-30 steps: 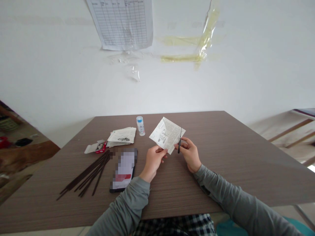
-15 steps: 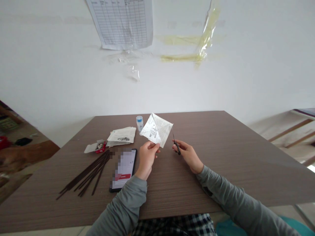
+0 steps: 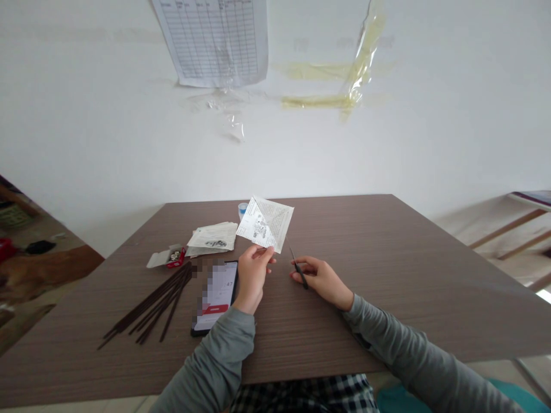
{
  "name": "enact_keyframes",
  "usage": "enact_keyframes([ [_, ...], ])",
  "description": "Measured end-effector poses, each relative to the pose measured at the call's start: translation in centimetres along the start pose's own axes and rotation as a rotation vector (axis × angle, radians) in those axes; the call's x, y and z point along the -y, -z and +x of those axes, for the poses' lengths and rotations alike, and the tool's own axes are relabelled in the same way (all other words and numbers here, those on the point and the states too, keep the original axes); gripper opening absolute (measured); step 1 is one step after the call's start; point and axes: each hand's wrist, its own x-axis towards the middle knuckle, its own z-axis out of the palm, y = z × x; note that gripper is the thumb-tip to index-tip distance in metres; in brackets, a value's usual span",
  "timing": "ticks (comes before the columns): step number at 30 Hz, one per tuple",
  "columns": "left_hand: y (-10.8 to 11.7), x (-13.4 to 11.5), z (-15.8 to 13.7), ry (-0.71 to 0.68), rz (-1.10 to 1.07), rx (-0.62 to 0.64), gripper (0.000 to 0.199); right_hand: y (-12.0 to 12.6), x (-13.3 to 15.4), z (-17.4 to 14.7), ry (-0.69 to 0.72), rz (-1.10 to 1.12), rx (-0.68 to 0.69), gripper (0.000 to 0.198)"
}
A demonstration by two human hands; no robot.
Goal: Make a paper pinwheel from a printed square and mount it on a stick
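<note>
We find the folded paper [image 3: 275,221] over the tabletop [image 3: 387,258], its near edge pinched in the left hand [image 3: 251,275], with the scissors [image 3: 303,280], gripped in the right hand [image 3: 326,282], angled forward-left toward it.

The digits "47" show on the phone [image 3: 218,298], lower left of centre; print on the held paper [image 3: 267,222] and wall sheet [image 3: 217,43] is illegible.

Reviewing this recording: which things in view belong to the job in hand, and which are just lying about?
In use:
printed sheet, in the left hand
scissors, in the right hand

Lying about, apparently:
pile of printed papers (possibly related)
phone
dark sticks
open red box
small bottle, partly behind the printed sheet
</note>
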Motion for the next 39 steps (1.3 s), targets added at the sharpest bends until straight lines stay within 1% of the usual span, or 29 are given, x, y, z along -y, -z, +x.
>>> enact_keyframes([
  [5,0.0,0.2,0.1,-0.017,0.006,0.005,0.05,-0.5,0.4,-0.4,0.005,-0.006,0.014,0.06],
  [8,0.0,0.3,0.2,-0.035,-0.011,0.002,0.053,-0.6,0.6,-0.6,0.006,-0.042,0.061,0.069],
  [11,-0.1,0.4,0.2,-0.039,-0.045,-0.003,0.053,-0.7,1.0,-0.7,-0.027,-0.055,0.122,0.076],
  [14,-0.1,0.4,0.2,-0.04,-0.066,-0.007,0.052,-1.0,1.5,-1.0,-0.05,-0.049,0.146,0.075],
  [19,-0.2,0.4,0.1,-0.045,-0.083,0.013,0.054,-1.3,2.1,-1.2,-0.07,-0.044,0.129,0.074],
  [22,-0.2,0.4,0.1,-0.029,-0.091,0.023,0.052,-1.2,2.0,-1.2,-0.072,-0.031,0.131,0.069],
  [27,-0.3,0.4,0.1,-0.017,-0.103,0.049,0.054,-1.1,1.6,-1.0,-0.05,-0.019,0.134,0.067],
  [31,-0.3,0.3,0.0,-0.013,-0.108,0.071,0.052,-1.0,1.4,-1.0,-0.047,-0.013,0.128,0.065],
  [35,-0.3,0.2,-0.1,-0.008,-0.116,0.065,0.05,-1.1,1.5,-1.0,-0.055,0.002,0.134,0.067],
  [39,-0.3,0.2,-0.1,-0.009,-0.118,0.07,0.053,-1.3,1.5,-0.9,-0.058,-0.005,0.14,0.071],
])
